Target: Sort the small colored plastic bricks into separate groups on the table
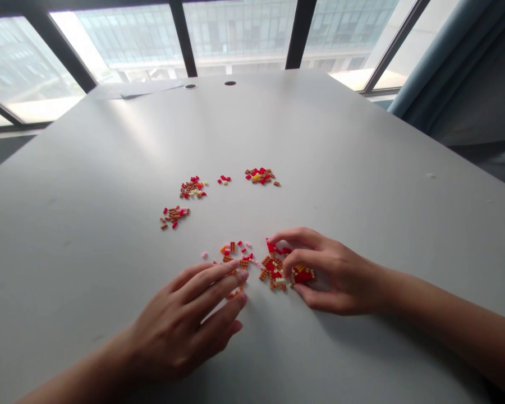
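Observation:
My left hand (193, 317) lies palm down with its fingers stretched over a loose pile of small building bricks (233, 247) in brown, red, orange and pink. Its fingertips hide part of that pile. Just to the right, my right hand (340, 272) curves around another heap of bricks (272, 266), thumb and fingers spread apart. Its fingertips rest at the edges of this heap. Beneath its palm show red and yellow bricks (303, 274), partly covered, so I cannot tell if they are joined. A single pink brick (205, 255) sits apart, beyond my left hand.
Farther out on the white table (362, 168) are more brick piles: one at left (175, 216), one behind it (192, 188), a tiny group (224, 180) and one at centre right (261, 175). Paper (138, 88) lies at the far edge by the windows; a curtain (441, 67) hangs right.

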Demonstrator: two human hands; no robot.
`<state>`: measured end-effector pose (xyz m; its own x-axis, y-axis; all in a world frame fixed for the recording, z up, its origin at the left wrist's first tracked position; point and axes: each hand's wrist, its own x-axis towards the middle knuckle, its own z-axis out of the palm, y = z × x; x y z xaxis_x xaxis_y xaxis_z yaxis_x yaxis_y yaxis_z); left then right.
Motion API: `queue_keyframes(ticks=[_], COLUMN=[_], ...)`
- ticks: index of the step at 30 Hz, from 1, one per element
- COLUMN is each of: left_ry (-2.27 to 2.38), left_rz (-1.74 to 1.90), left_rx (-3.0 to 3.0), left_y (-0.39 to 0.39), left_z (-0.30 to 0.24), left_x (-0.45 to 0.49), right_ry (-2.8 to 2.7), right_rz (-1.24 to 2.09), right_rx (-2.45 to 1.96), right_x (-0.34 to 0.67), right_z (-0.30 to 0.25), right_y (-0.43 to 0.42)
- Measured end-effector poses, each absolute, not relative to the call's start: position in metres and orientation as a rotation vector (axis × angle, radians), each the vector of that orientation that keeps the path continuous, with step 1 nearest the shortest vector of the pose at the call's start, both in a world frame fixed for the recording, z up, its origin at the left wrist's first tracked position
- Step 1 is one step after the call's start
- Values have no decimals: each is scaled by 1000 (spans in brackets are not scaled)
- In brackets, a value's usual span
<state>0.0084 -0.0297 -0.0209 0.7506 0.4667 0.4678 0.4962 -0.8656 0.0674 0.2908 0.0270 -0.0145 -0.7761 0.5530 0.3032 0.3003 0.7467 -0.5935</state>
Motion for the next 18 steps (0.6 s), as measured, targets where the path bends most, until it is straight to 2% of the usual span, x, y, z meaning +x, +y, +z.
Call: queue_keyframes(ticks=[11, 18], left_ry=[-803, -1057], left_rz=[-801, -965], left_rx=[-2831, -2745], left_y=[-30, -30], left_z=[-18, -14], left_x=[10, 21], right_ry=[-2370, -2192], right_rz=[694, 798], right_rx=[-656, -638], right_x=[290, 271], right_z=[-18, -7], right_y=[26, 7])
